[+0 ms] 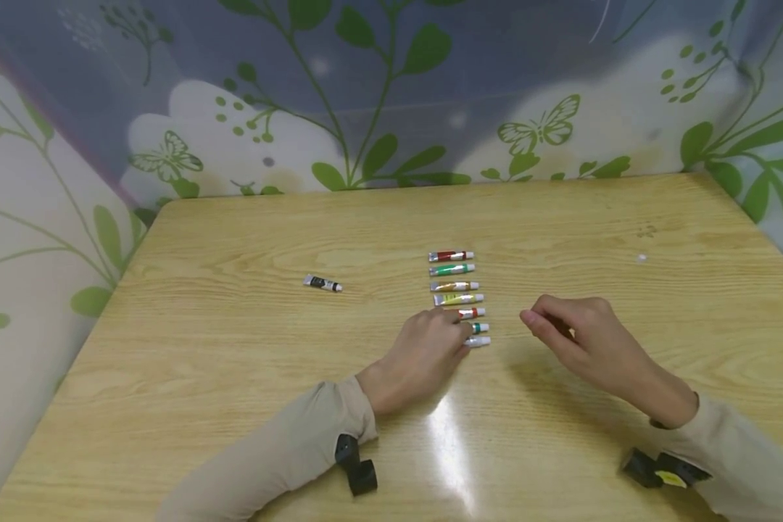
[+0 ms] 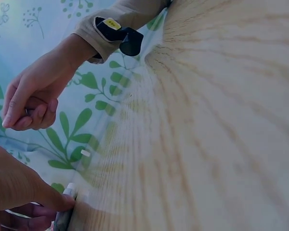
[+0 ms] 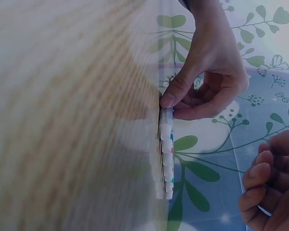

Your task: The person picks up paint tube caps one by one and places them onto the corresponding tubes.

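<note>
Several small paint tubes lie in a column on the wooden table, caps to the right: a dark red tube, a green tube, a gold tube, a yellow tube, an orange-red tube, a teal tube and a silver tube. My left hand covers the left ends of the nearest ones. Its thumb and fingers pinch the silver tube in the right wrist view. To the right of the caps, my right hand hovers with loosely curled fingers, holding nothing.
A black paint tube lies alone left of the column. Farther right is a small white piece. Behind the table stands a wall covering with leaves and butterflies. Both sleeves carry a black wrist camera.
</note>
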